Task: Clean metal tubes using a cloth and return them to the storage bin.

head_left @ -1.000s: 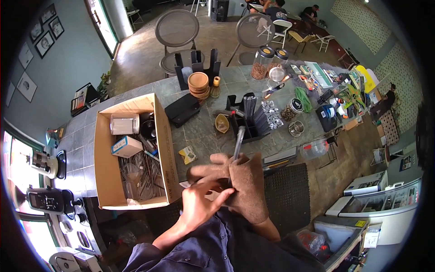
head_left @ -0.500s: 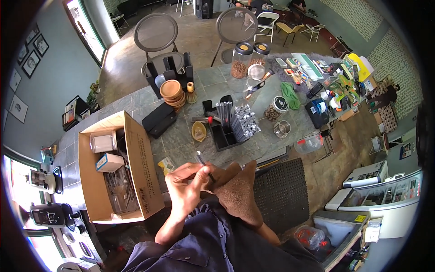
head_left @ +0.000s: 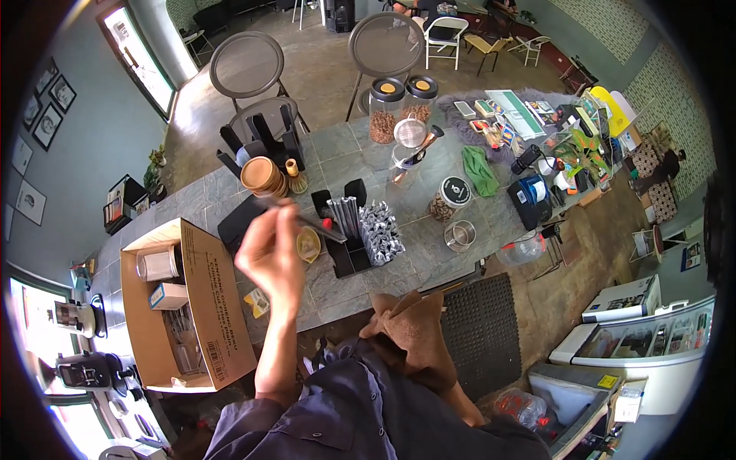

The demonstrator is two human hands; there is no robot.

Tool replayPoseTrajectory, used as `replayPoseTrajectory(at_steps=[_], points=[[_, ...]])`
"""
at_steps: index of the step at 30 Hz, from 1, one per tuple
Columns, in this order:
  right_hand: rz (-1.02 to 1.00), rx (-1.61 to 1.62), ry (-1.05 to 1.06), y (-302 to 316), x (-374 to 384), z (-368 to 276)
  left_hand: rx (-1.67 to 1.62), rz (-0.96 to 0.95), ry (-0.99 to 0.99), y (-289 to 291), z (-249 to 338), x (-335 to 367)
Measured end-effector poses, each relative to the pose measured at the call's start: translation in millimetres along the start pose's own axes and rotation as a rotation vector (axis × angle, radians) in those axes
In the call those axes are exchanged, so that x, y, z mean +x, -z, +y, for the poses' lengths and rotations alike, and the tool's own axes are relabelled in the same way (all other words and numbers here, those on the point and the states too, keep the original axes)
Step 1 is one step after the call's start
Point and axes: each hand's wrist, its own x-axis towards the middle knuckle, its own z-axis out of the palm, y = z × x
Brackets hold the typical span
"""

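Observation:
My left hand [head_left: 270, 257] is raised over the counter's near edge, between the cardboard box and a black organizer [head_left: 349, 264]. Its fingers pinch a slim, dark, shiny utensil [head_left: 328, 231], too blurred to tell the kind. The utensil slants across in front of the organizer, which holds upright dark sticks and silver-wrapped bundles. A brown cloth [head_left: 410, 330] drapes over my right hand [head_left: 374, 328] close to my body; only a few fingers show, gripping the cloth. Beside the left hand lie a small yellowish bowl [head_left: 308, 245] and a small packet [head_left: 257, 303].
An open cardboard box [head_left: 218, 307] with jars and utensils stands at the left. Behind the organizer are wooden coasters [head_left: 262, 176], a bamboo whisk [head_left: 295, 178] and lidded jars [head_left: 385, 115]. A glass cup [head_left: 460, 235] and green cloth [head_left: 480, 170] are farther right.
My left hand has moved up and left with the utensil, away from the brown cloth. My right hand stays low with the cloth, which now hangs more open. The view has shifted slightly.

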Motion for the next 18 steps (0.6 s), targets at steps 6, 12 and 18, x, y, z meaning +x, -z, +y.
replayPoseTrajectory(at_steps=[6,12,18], points=[[0.015,0.077,0.042,-15,4,33,0.289,-0.206,-0.074,-48,-101,-53],[-0.064,0.107,0.011,-18,15,37,0.354,-0.247,-0.046,-46,-146,-72],[-0.085,0.107,0.147,5,22,22,0.265,-0.254,0.072,-20,-97,-68]])
